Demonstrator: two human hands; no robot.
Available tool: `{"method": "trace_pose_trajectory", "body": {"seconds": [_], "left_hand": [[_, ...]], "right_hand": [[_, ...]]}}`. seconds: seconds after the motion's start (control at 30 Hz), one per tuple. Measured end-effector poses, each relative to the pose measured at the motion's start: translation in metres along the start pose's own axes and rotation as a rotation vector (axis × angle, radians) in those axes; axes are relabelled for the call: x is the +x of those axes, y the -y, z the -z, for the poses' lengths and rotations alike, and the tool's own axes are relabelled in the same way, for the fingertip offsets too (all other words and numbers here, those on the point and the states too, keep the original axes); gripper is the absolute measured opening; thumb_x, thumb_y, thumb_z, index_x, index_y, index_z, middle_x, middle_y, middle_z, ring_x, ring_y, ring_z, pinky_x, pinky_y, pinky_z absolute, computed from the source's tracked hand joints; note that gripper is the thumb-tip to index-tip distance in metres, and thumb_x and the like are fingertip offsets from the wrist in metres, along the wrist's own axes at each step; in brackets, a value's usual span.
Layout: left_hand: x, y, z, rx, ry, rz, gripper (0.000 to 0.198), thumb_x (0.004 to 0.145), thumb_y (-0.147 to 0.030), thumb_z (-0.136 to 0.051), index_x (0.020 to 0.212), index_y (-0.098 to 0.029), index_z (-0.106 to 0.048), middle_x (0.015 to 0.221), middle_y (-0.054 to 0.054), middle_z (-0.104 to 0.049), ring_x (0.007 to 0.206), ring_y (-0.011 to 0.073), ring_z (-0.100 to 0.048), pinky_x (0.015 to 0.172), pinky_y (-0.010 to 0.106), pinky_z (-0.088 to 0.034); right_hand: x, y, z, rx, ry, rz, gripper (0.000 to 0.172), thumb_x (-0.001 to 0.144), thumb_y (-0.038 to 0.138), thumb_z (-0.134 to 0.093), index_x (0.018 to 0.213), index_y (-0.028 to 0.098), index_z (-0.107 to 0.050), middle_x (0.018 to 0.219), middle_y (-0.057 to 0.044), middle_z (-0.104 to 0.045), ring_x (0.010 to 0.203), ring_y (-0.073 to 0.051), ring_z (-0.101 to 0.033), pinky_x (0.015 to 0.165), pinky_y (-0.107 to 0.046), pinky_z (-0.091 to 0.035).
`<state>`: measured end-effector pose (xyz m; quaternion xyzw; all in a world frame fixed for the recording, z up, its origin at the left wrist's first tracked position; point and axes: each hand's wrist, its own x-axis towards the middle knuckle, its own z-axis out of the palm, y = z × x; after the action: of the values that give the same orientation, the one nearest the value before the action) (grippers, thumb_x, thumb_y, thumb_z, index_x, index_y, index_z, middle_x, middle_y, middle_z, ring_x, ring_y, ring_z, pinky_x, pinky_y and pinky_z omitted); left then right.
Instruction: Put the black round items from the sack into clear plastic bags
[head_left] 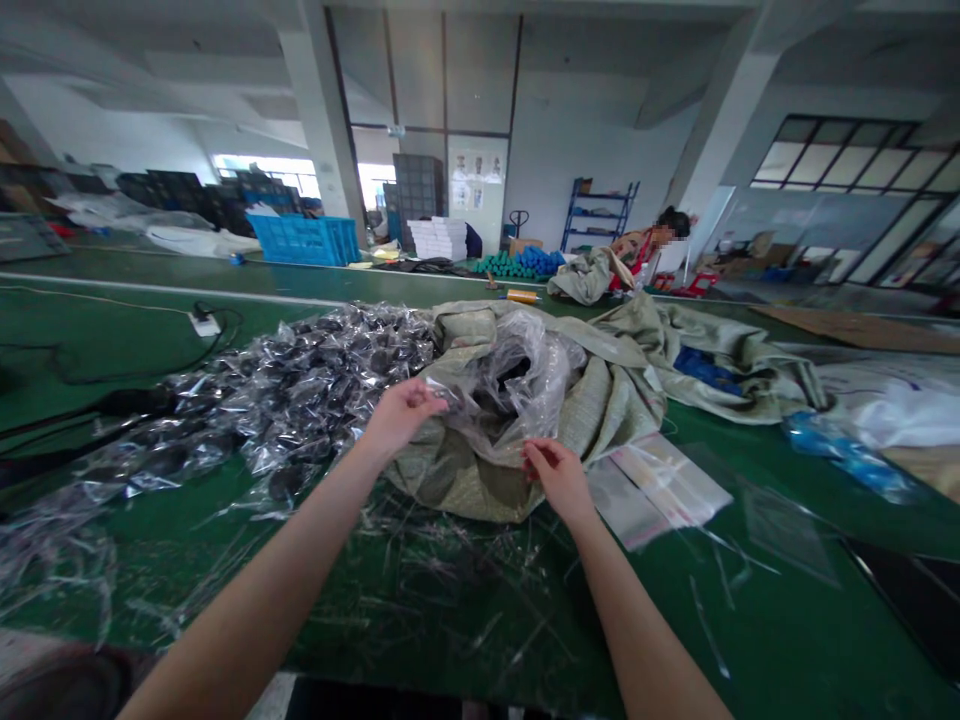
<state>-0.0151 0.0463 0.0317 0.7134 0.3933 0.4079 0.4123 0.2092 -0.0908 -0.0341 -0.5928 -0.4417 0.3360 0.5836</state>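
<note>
While the left hand [401,418] is pinching the clear plastic bag [510,385] at frame centre, the right hand [556,478] is curling narrow at the woven sack [465,490], grip unclear; film's light, soft, slippery: take gathered folds.
</note>
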Motion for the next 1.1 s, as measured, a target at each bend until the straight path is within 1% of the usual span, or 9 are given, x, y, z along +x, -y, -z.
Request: {"method": "trace_pose_trajectory", "body": {"seconds": [0.13, 0.23, 0.3, 0.37, 0.47, 0.57, 0.7, 0.9, 1.1], "left_hand": [[0.064, -0.005, 0.052, 0.606, -0.466, -0.231, 0.004, 0.084, -0.02, -0.055, 0.084, -0.017, -0.053, 0.097, 0.002, -0.064, 0.092, 0.0151, -0.058, 0.077, 0.024, -0.041], [0.102, 0.003, 0.077, 0.843, -0.302, 0.009, 0.009, 0.081, -0.022, -0.061, 0.078, -0.015, -0.056, 0.076, 0.003, -0.062, 0.091, 0.0202, -0.06, 0.076, 0.027, -0.041], [0.119, 0.005, 0.075, 0.887, -0.234, 0.06, 0.012, 0.074, -0.022, -0.068, 0.073, -0.017, -0.058, 0.074, 0.006, -0.063, 0.09, 0.023, -0.061, 0.076, 0.029, -0.042], [0.13, -0.001, 0.054, 0.917, -0.186, -0.03, 0.009, 0.074, -0.021, -0.067, 0.079, -0.017, -0.062, 0.087, 0.011, -0.066, 0.094, 0.0261, -0.061, 0.08, 0.034, -0.044], [0.137, -0.013, -0.008, 0.952, -0.015, -0.244, 0.024, 0.08, -0.021, -0.057, 0.1, -0.013, -0.066, 0.105, 0.015, -0.066, 0.101, 0.0277, -0.06, 0.089, 0.038, -0.044], [0.14, -0.014, -0.084, 0.939, 0.26, -0.303, 0.027, 0.082, -0.019, -0.053, 0.103, -0.015, -0.069, 0.108, 0.011, -0.069, 0.104, 0.0229, -0.061, 0.094, 0.03, -0.043], [0.146, 0.005, -0.156, 0.956, 0.397, -0.29, 0.033, 0.081, -0.015, -0.052, 0.108, -0.019, -0.07, 0.12, 0.011, -0.066, 0.11, 0.0226, -0.06, 0.096, 0.029, -0.043], [0.169, 0.032, -0.187, 1.019, 0.519, -0.118, 0.025, 0.065, -0.016, -0.071, 0.09, -0.013, -0.073, 0.095, 0.017, -0.072, 0.097, 0.0283, -0.066, 0.083, 0.029, -0.047], [0.182, 0.044, -0.187, 0.997, 0.478, -0.094, 0.046, 0.066, -0.02, -0.071, 0.11, -0.01, -0.065, 0.102, 0.015, -0.071, 0.091, 0.0249, -0.066, 0.078, 0.026, -0.048]], "right_hand": [[0.008, 0.023, 0.042, -0.369, -0.15, 0.068, 0.024, 0.083, 0.042, -0.056, 0.09, 0.021, -0.063, 0.082, -0.004, -0.068, 0.068, -0.017, -0.063, 0.062, -0.029, -0.049], [0.006, 0.032, 0.074, -0.836, -0.087, 0.07, 0.018, 0.082, 0.033, -0.059, 0.088, 0.017, -0.066, 0.085, -0.007, -0.07, 0.077, -0.019, -0.064, 0.073, -0.03, -0.047], [0.002, 0.026, 0.091, -1.086, 0.045, 0.022, 0.022, 0.077, 0.034, -0.067, 0.089, 0.015, -0.068, 0.088, -0.009, -0.071, 0.083, -0.022, -0.065, 0.074, -0.031, -0.045], [-0.004, 0.014, 0.101, -1.241, 0.159, -0.031, 0.034, 0.07, 0.039, -0.074, 0.093, 0.013, -0.069, 0.093, -0.012, -0.07, 0.088, -0.025, -0.065, 0.075, -0.031, -0.045], [-0.01, -0.004, 0.106, -1.333, 0.219, -0.048, 0.035, 0.069, 0.038, -0.074, 0.093, 0.013, -0.07, 0.099, -0.015, -0.068, 0.092, -0.027, -0.064, 0.077, -0.032, -0.046], [-0.015, -0.011, 0.105, -1.355, 0.217, -0.006, 0.019, 0.08, 0.025, -0.061, 0.089, 0.013, -0.071, 0.097, -0.015, -0.068, 0.089, -0.026, -0.065, 0.078, -0.032, -0.047], [-0.021, -0.007, 0.105, -1.42, 0.198, 0.02, 0.024, 0.083, 0.014, -0.049, 0.087, 0.012, -0.072, 0.095, -0.018, -0.069, 0.09, -0.027, -0.067, 0.079, -0.033, -0.048], [-0.025, -0.008, 0.109, -1.375, 0.137, -0.074, 0.023, 0.086, 0.011, -0.048, 0.089, 0.009, -0.07, 0.093, -0.02, -0.07, 0.089, -0.03, -0.069, 0.072, -0.034, -0.049], [-0.02, -0.01, 0.116, -1.267, 0.048, -0.137, 0.017, 0.087, 0.029, -0.061, 0.09, 0.013, -0.067, 0.094, -0.018, -0.07, 0.093, -0.03, -0.067, 0.075, -0.034, -0.048]]}}
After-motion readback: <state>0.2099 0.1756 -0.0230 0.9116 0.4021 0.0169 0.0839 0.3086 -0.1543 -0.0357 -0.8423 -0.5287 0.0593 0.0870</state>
